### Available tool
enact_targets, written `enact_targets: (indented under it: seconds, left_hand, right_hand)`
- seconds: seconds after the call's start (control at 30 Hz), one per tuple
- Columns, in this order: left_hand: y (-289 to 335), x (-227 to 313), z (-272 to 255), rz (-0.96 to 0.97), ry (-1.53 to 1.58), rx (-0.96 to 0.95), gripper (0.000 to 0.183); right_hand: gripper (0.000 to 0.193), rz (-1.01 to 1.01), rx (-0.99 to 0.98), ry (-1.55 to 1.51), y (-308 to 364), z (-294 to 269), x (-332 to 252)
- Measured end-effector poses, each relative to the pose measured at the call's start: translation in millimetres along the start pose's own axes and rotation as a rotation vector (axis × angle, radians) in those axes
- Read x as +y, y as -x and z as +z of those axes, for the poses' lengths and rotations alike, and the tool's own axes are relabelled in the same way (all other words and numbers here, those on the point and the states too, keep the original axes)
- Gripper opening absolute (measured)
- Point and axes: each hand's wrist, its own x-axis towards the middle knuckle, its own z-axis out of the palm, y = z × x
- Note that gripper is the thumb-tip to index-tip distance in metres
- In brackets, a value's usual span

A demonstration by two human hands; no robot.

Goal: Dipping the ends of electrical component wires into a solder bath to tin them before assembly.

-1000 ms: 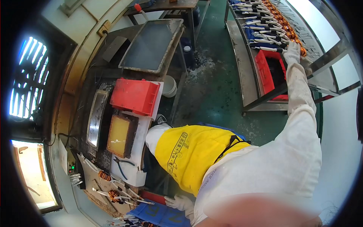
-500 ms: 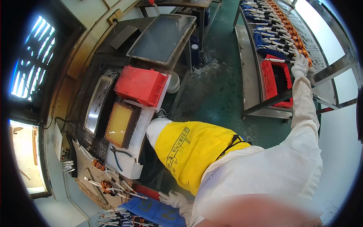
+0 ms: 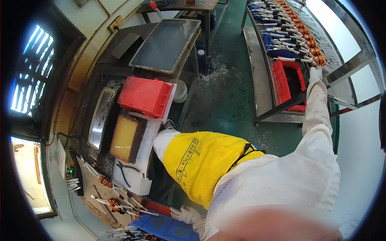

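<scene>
My right hand (image 3: 315, 74), in a white glove, reaches to the rack and touches the nearest copper-wound coil (image 3: 319, 60) at the end of a row. The coil's white leads (image 3: 291, 59) point left over a red bin; the fingertips are partly hidden against the coil. Down low, my left hand (image 3: 184, 213), also gloved, has its fingers stretched out and nothing visible in them. It is beside a blue bin (image 3: 161, 225) and a red edge (image 3: 157, 207). Several coils with white leads lie in the blue bin.
A metal rack frame (image 3: 354, 72) stands right, with a red bin (image 3: 287, 82) below the coils. On the left bench are an upturned red bin (image 3: 145, 96), a tray of yellow material (image 3: 125, 136), a metal trough (image 3: 101, 118), pliers (image 3: 126, 172) and loose coils (image 3: 114, 205).
My right hand has drawn back slightly from over the end coil to its near side. The view has shifted a little. My left hand stays low by the blue bin.
</scene>
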Motion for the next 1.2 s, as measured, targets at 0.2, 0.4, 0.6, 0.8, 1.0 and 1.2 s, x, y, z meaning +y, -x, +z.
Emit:
enact_targets:
  seconds: [0.2,0.4,0.6,0.8,1.0,1.2]
  left_hand:
    - [-1.2,5.6,-5.5,-0.008,-0.015,0.026,0.011]
    - [-9.7,17.7,0.7,0.008,0.031,-0.002,0.007]
    - [-1.6,-5.7,-8.8,0.018,0.012,0.031,0.009]
    - [-14.0,0.4,-24.7,-0.027,0.037,-0.067,0.018]
    - [-7.9,-1.5,-13.8,-0.097,0.066,-0.021,0.019]
    - [-9.8,4.7,-26.3,-0.218,0.104,-0.104,0.017]
  right_hand:
    - [0.048,0.053,-0.065,-0.026,1.1,5.9,0.7]
    - [0.035,-0.032,0.042,-0.126,-0.4,-14.8,-2.5]
    - [0.032,-0.295,-0.171,0.226,126.5,40.7,-51.0]
    - [0.026,-0.431,-1.092,-0.070,298.4,94.2,-27.2]
    - [0.022,-0.321,-1.675,-0.383,415.1,73.1,-192.9]
    - [0.029,-0.210,-2.383,-0.666,547.2,2.9,-309.6]
